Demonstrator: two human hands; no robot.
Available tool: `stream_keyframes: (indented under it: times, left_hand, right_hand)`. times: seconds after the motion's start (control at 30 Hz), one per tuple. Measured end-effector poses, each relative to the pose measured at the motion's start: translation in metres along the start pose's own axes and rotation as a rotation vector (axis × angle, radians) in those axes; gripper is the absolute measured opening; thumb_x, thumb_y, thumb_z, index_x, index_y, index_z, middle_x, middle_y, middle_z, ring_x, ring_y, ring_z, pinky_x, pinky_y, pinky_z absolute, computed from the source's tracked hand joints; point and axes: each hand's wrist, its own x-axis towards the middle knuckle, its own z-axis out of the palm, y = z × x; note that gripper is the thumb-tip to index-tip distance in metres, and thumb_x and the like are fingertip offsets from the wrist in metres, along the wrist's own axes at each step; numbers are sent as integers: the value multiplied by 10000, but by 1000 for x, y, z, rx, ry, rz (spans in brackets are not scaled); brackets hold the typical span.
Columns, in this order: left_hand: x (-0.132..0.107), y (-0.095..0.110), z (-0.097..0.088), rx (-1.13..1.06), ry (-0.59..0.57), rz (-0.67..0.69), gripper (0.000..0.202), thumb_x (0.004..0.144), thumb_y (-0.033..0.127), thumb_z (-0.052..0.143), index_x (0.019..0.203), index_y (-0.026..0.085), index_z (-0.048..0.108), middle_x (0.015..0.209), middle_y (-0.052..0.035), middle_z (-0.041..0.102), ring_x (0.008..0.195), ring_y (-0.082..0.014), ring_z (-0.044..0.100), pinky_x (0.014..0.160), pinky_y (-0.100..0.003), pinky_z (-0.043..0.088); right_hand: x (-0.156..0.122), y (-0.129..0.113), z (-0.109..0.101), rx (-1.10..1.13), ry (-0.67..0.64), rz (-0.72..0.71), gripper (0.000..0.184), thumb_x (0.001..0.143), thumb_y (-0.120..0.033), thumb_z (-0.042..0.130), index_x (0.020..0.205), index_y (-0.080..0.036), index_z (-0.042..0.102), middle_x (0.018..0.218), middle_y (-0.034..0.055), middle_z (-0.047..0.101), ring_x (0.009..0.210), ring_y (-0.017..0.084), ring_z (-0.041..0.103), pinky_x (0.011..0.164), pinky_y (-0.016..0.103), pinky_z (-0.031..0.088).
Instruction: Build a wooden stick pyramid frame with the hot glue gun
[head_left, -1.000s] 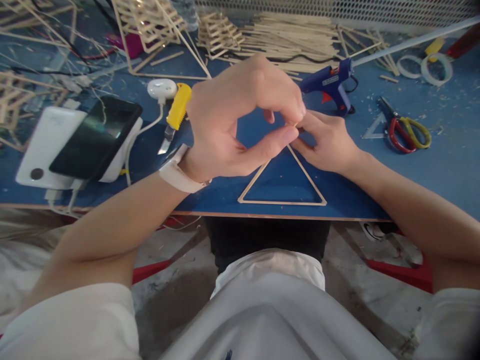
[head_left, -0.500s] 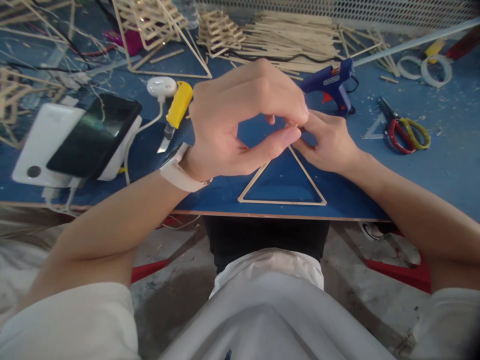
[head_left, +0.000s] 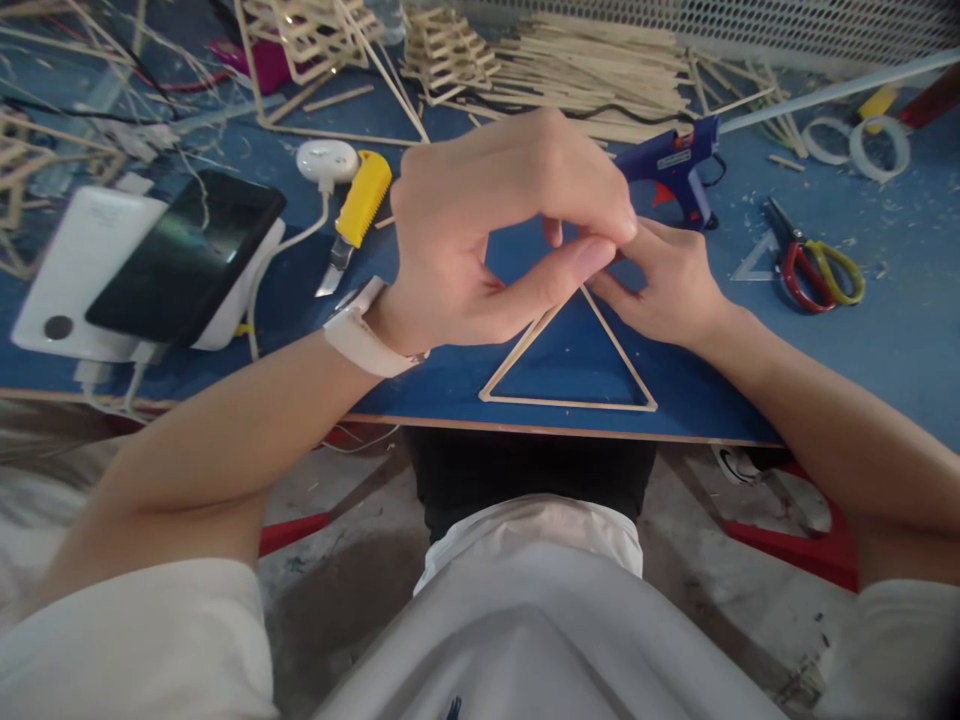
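A thin wooden stick triangle lies near the table's front edge, its top corner partly hidden under my hands. Above that corner, my left hand is closed in a pinch, thumb against fingertips; whatever is between them is hidden. My right hand meets the left fingertips from the right, its fingers bent together at the triangle's top corner. What they grip cannot be made out. The triangle's left side looks doubled, as if two sticks run close together. Behind my right hand stands a blue glue gun with a red trigger.
A yellow utility knife, blade out, lies left of my hands beside a white plug-like device. Farther left are a black phone and a white power bank. Scissors and tape rolls lie right; wooden sticks behind.
Both hands have shifted slightly right in view, still together above the triangle's top corner. The left side of the triangle now looks doubled. The camera view has moved a little.
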Motion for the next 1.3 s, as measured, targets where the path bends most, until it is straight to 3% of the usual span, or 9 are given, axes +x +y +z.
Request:
stream_keyframes:
  times: [0.23,0.43,0.53,0.7,0.87,1.03,1.17,1.23,1.3]
  left_hand:
    - [8,-35,34,24,340,315,199,1217,412,613,1167,296,766,985,55,838,834,-119,861,682,-235,690]
    - [3,-12,13,18,67,50,162,1220,267,632,1281,300,778,1182,35,868,1115,-192,915,918,-339,770]
    - [2,-6,7,-17,114,113,138,1216,299,657,1271,296,784,1164,35,880,1074,-180,914,870,-306,754]
    - [0,-9,3,-20,-4,43,203,1232,206,623,1333,272,787,1285,14,875,1195,-162,889,992,-291,740]
    - [0,-9,3,-41,-28,19,214,1201,163,658,1327,258,803,1283,1,869,1232,-182,883,999,-295,739]
    - [2,-7,7,-38,114,146,120,1194,276,712,1278,276,798,1182,22,882,1073,-172,904,858,-258,740]
    - [4,-16,15,69,18,76,176,1240,288,621,1285,244,786,1211,-13,881,1069,-176,902,902,-303,766]
    - [5,-26,23,70,232,282,226,1246,390,611,1191,257,786,1045,16,853,902,-128,880,718,-216,699]
    - [7,-34,32,60,278,302,223,1242,375,593,1177,271,779,1017,30,849,845,-117,869,673,-211,677]
  right_hand:
    - [-3,5,-6,-37,9,26,255,1164,-449,667,1311,-315,827,1236,39,859,1051,272,838,971,467,751]
    - [-4,19,-9,-2,-34,121,279,1154,-547,685,1250,-333,836,1186,72,863,964,280,763,981,502,742]
    - [-3,19,-6,23,-44,140,334,1121,-616,730,1223,-317,837,1137,74,840,940,272,742,953,494,740]
    - [0,17,2,34,-2,71,304,1121,-572,725,1187,-306,858,1107,64,812,913,257,758,882,462,722]
    - [-1,21,8,57,17,1,267,1147,-550,709,1194,-338,864,1124,38,824,1013,277,813,977,496,724]
    - [-3,24,7,32,-21,31,307,1172,-572,676,1223,-342,873,1133,31,834,1038,269,818,1002,488,731]
    - [-3,25,7,42,-22,28,316,1166,-578,684,1206,-323,867,1135,45,831,1047,272,812,1018,489,728]
    - [-3,25,8,39,-30,38,325,1169,-583,673,1212,-324,864,1143,43,829,1052,269,810,1015,481,728]
    - [-3,25,8,33,-28,36,325,1172,-581,661,1211,-330,864,1131,37,827,1043,266,807,1014,481,726]
